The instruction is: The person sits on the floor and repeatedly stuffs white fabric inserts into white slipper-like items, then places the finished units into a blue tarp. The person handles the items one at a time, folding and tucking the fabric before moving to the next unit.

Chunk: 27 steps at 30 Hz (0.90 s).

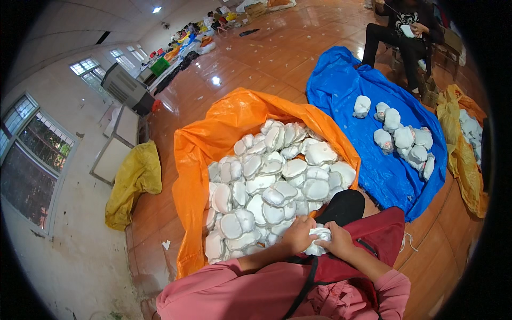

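A white rounded fabric piece is held between my two hands, close to my lap. My left hand grips its left side with the fingers closed. On the other side my right hand pinches it, thumb over the cloth. The fingers partly cover the piece, so its full shape is hidden. Just beyond my hands lies a big heap of similar white pieces, flat and rounded with paler pinkish faces on some. The heap rests in an open orange plastic sack.
To the right, a blue sheet bears several stuffed white round pieces. Beyond it sits a person holding a white piece. A yellow sack lies at the left wall near an air cooler. Far-off people work among coloured bags.
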Each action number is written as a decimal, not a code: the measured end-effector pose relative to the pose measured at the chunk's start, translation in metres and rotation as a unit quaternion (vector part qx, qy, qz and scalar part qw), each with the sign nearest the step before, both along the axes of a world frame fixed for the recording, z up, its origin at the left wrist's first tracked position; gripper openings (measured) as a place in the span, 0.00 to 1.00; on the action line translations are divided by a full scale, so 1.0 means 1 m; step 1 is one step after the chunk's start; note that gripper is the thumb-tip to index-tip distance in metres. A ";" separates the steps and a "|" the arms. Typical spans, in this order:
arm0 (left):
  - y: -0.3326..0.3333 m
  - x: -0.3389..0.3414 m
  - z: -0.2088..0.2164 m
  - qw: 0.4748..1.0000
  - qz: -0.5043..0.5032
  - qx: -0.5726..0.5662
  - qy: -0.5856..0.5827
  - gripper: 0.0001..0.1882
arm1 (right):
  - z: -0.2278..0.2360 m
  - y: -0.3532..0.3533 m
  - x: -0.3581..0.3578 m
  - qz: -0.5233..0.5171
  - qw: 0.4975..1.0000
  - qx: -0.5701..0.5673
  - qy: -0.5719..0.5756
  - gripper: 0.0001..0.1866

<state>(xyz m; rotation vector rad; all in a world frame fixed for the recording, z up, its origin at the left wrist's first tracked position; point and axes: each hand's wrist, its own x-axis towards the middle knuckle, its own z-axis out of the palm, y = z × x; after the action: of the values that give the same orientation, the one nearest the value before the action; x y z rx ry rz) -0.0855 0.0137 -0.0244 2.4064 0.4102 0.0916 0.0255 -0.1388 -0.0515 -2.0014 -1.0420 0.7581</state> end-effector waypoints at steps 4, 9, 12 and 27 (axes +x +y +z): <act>-0.009 0.000 -0.003 0.999 0.014 0.021 -0.027 0.14 | 0.012 -0.017 0.011 0.047 0.994 0.014 0.097 0.29; -0.016 0.002 -0.006 0.996 0.021 0.047 -0.070 0.14 | 0.003 -0.031 0.019 0.072 0.987 0.044 0.136 0.29; -0.017 0.004 -0.007 0.995 0.040 0.043 -0.086 0.14 | -0.006 -0.028 0.014 0.044 0.990 0.047 0.128 0.29; 0.010 0.012 -0.031 0.996 0.068 -0.049 -0.031 0.11 | -0.045 0.010 0.011 -0.039 0.975 0.106 0.189 0.27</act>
<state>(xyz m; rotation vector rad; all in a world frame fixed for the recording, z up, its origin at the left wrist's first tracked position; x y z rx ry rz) -0.0734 0.0234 -0.0551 2.2717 0.5384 0.2020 0.0360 -0.1283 -0.0963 -1.6259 -0.7790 0.9017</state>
